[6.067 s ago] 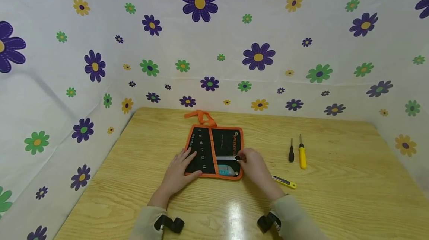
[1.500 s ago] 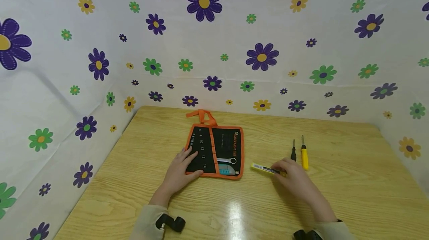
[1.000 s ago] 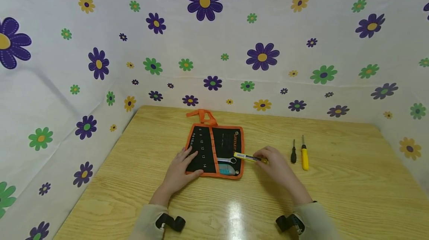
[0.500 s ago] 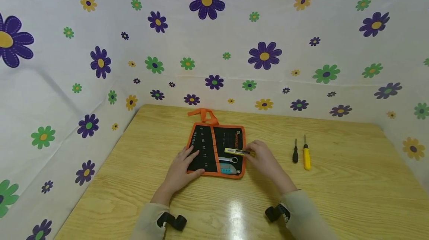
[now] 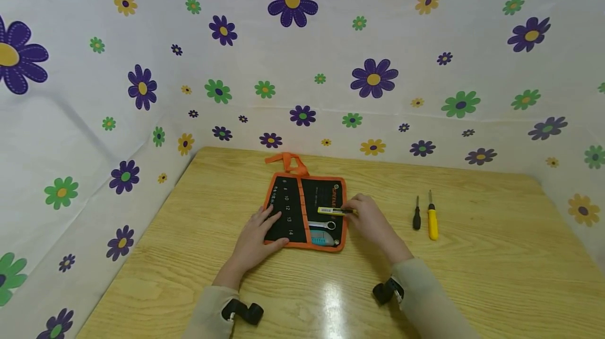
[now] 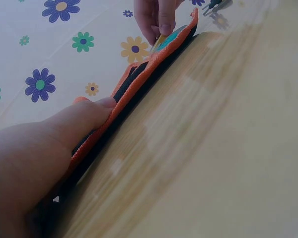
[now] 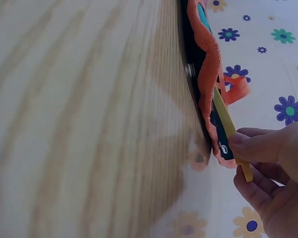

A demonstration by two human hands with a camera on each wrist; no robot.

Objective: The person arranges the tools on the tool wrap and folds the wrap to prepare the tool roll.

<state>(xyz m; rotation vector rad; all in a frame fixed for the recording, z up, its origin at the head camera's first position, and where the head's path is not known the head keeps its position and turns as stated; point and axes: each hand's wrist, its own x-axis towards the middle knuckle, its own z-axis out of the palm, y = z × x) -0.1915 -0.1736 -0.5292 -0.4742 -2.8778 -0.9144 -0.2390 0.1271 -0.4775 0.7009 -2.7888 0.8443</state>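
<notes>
A black tool pouch [image 5: 316, 192] with orange trim lies unfolded on the table, with numbered pockets at its left. My left hand [image 5: 255, 234] rests spread on its lower left part; in the left wrist view the thumb [image 6: 97, 111] lies over the orange edge. My right hand [image 5: 371, 223] pinches the right end of a slim yellow utility knife [image 5: 328, 211] with a barcode label. Its other end points at the pockets, over the pouch's black panel. Just below, a wrench [image 5: 329, 225] and a teal-and-grey tool [image 5: 321, 238] stick out of pockets.
To the right lie a black screwdriver [image 5: 417, 218] and a yellow-handled screwdriver [image 5: 433, 223]. An orange strap [image 5: 288, 162] trails from the pouch's back edge. A flower-printed sheet [image 5: 321, 44] hangs behind the wooden table [image 5: 482, 260].
Earlier my right hand let go of the wrench in the pouch. It then took the yellow utility knife off the table and brought it left over the pouch. My left hand stayed put.
</notes>
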